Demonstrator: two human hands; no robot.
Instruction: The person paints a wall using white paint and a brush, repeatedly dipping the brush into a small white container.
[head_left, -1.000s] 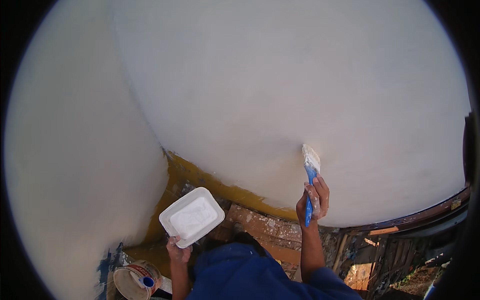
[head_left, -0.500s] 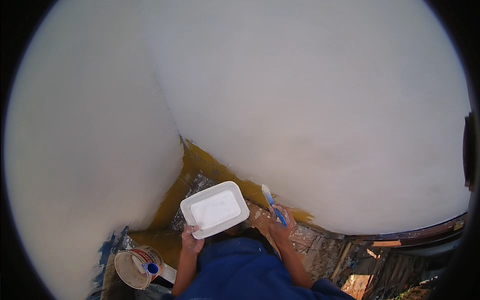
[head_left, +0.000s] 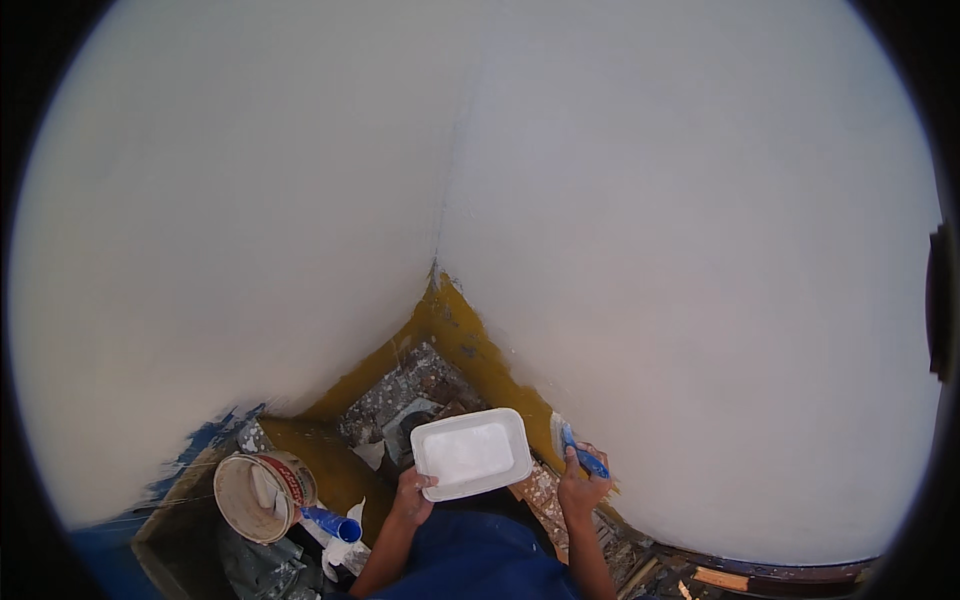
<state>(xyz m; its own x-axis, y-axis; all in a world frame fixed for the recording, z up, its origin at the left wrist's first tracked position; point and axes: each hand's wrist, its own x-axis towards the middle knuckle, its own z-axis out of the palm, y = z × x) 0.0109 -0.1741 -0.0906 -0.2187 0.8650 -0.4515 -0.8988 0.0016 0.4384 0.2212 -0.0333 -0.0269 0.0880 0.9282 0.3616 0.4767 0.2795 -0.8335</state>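
Observation:
A white rectangular plastic tub (head_left: 522,462) with white paint inside is gripped at its near left rim by my left hand (head_left: 411,497). My right hand (head_left: 584,490) is closed round the blue handle of a paintbrush (head_left: 592,462). The brush's bristles look whitish and point up and away, close to the lower edge of the right-hand wall (head_left: 700,300). Brush and tub are apart, with the brush to the tub's right.
Two whitish walls meet in a corner, with a mustard-yellow band (head_left: 462,335) along their bottoms. A paint-stained bucket (head_left: 235,505) with a blue-handled tool (head_left: 335,523) stands at lower left. Paint-spattered debris (head_left: 395,390) covers the floor in the corner.
My view has turned left, so the corner sits farther right in the picture. Tub and brush are lower and farther right in view, both still held, and the brush is tilted more sideways.

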